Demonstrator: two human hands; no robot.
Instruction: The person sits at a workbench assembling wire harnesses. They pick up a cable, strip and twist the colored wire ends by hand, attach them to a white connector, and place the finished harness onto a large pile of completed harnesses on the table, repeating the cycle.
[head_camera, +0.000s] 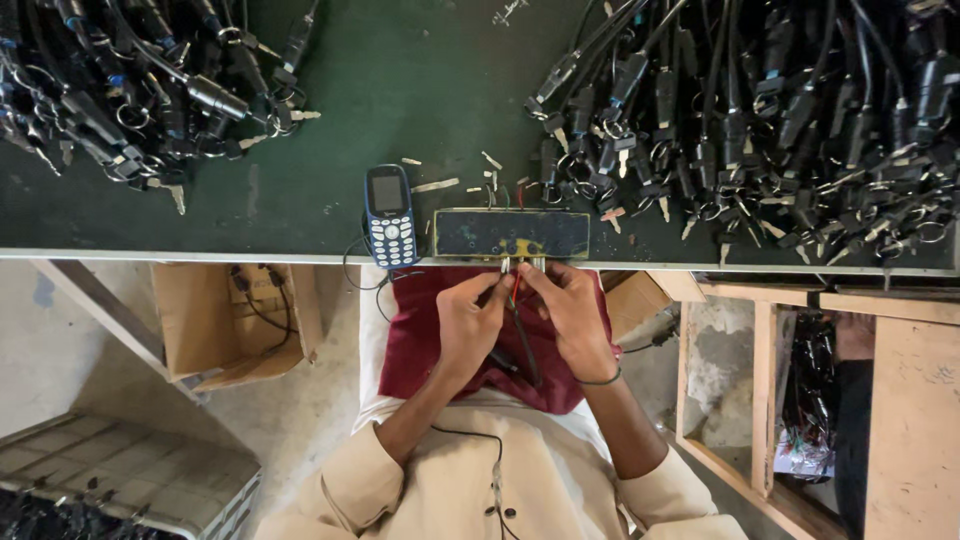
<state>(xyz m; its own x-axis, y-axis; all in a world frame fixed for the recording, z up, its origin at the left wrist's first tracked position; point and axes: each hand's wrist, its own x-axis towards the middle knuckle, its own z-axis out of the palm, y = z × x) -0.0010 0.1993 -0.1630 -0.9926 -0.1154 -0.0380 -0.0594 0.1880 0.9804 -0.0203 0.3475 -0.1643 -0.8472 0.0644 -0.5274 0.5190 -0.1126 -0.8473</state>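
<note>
Wire lead (520, 335) — thin, black and red, hanging from the counter (330, 215) edge over the red cloth (425, 335) on my lap. I am pinching its upper end with both my left hand (470, 322) and right hand (572, 312), fingers narrow, just beside the small dark board (512, 233). Likely light, limp and easily bent — best taken near the tip. Phone (389, 215) lying beside the board; cable piles (780, 110) behind.

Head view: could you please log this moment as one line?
left hand: pinching wires | right hand: same | at test box | phone beside
</note>
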